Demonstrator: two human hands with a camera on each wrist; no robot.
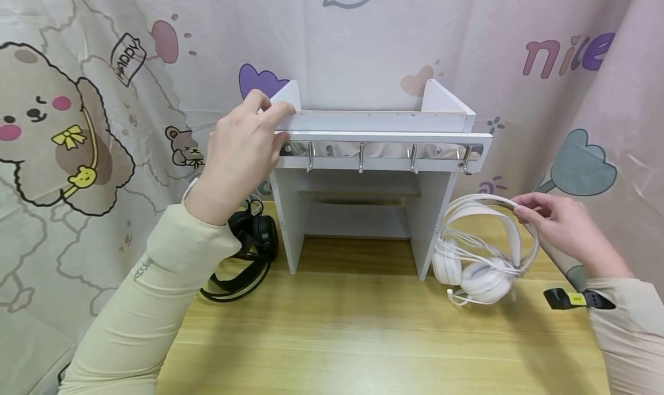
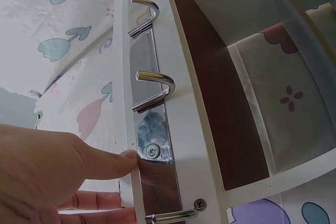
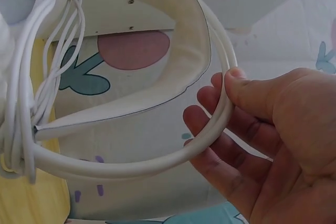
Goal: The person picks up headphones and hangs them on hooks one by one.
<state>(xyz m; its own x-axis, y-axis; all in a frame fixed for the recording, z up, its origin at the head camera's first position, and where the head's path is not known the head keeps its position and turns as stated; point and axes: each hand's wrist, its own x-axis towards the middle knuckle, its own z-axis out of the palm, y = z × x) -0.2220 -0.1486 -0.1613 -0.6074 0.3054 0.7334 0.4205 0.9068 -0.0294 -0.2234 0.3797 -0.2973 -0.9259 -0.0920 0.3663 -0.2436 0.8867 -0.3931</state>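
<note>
My left hand [image 1: 240,150] grips the left end of the hook board [image 1: 386,164] on a small white shelf [image 1: 381,122]. In the left wrist view its thumb [image 2: 118,163] presses the front, beside a screw in the metal strip [image 2: 157,184]; other fingers go behind the edge. Over at the right, my right hand [image 1: 565,228] pinches the headband of white headphones [image 1: 486,281]. Their bundled cable [image 3: 23,87] hangs by the earcups. Whether the earcups touch the table cannot be told. In the right wrist view thumb and fingers curl round the outer band [image 3: 223,103].
Black headphones [image 1: 264,236] lie left of the shelf, partly behind my left sleeve. Several metal hooks [image 1: 361,157] stick out from the board. The shelf stands on a wooden table [image 1: 332,331], with a printed curtain [image 1: 363,49] behind and at both sides.
</note>
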